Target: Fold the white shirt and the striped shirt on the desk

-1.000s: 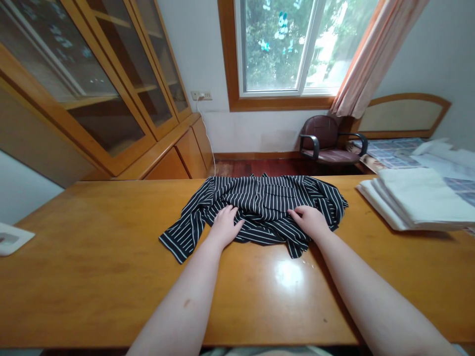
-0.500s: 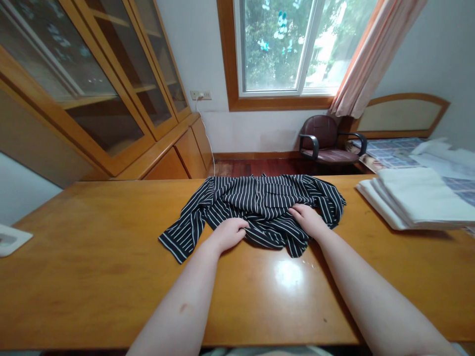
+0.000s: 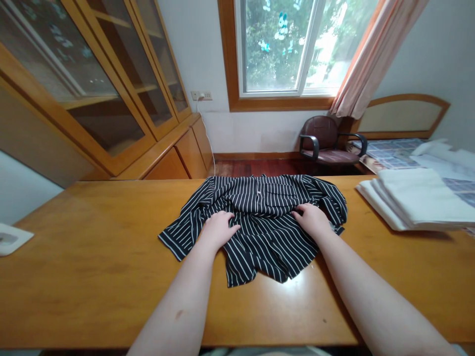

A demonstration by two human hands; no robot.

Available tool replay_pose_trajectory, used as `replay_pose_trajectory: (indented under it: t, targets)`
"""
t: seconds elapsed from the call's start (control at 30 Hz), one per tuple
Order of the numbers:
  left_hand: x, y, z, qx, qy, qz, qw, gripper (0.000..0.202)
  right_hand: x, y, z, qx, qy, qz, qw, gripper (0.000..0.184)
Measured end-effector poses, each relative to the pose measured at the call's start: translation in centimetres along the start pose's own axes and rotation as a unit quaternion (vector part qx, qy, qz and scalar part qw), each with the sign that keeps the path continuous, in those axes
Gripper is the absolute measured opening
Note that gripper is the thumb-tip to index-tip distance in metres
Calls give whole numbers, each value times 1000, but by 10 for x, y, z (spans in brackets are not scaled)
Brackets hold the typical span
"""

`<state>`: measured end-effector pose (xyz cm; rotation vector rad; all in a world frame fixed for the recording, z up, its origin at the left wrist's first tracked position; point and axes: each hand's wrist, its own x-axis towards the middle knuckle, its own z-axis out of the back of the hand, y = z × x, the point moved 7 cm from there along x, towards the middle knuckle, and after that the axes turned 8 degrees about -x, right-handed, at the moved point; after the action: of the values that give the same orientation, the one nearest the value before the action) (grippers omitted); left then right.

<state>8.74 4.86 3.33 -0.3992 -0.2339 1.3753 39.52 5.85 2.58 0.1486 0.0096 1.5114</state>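
A black shirt with white stripes lies front side up on the wooden table. Its collar end points to the far edge, and its lower part spreads toward me in loose folds. Small buttons and a chest pocket show on the upper part. My left hand rests on the shirt's left side, thumb and fingers apart. On the right side, my right hand touches the cloth near the sleeve, with its thumb and fingers also apart. The left sleeve extends outward; the right sleeve is bunched beside my right wrist.
On the right of the table is a stack of folded white cloths. A white object sits at the left edge. Beyond are a glass-door cabinet, a brown armchair and a bed.
The bunched lower part of the shirt has come down and spread toward me. My left hand has moved slightly left and its fingers have opened; my right hand has shifted slightly right.
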Motion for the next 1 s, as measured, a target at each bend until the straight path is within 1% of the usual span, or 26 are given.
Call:
replay_pose_trajectory:
  t: [0.07,0.13,0.2,0.27,0.3,0.33,0.4,0.43,0.5,0.57,0.6,0.67,0.77,0.9,1.0]
  targets:
    - [0,-2,-6,25,13,-8,1000,62,-2,1,-1,-7,23,-13,1000,33]
    - [0,1,-15,37,51,-1,998,79,-4,4,-2,-14,39,-4,999,32]
    - [1,6,-23,41,106,-7,994,92,-5,13,-1,-16,31,53,998,28]
    - [0,9,-29,43,158,-22,986,101,-6,23,1,-5,3,121,993,25]
    - [-1,11,-31,44,178,-30,983,104,-7,25,1,2,-7,139,990,29]
    - [-3,11,-32,45,193,-36,979,107,-8,26,-1,7,-7,143,990,39]
    - [-4,12,-32,45,204,-38,977,111,-10,24,-10,5,26,126,992,64]
    - [-4,13,-32,44,197,-32,979,110,-11,23,-17,-3,52,113,992,74]
    - [0,17,-30,42,161,-5,986,100,-14,20,-28,-24,97,93,991,85]
    - [7,23,-28,40,108,24,993,85,-15,17,-34,-40,119,84,989,86]
    - [11,25,-28,40,82,31,995,79,-14,15,-36,-43,120,80,989,83]
    - [19,28,-27,37,40,27,998,71,-11,12,-37,-41,111,72,990,72]
    - [27,30,-26,25,8,13,1000,65,-4,8,-37,-39,82,72,993,61]
    - [27,26,-26,12,11,-7,1000,62,1,8,-30,-53,39,75,995,60]
    - [23,22,-26,19,25,-22,999,63,-2,13,-15,-44,0,87,995,48]
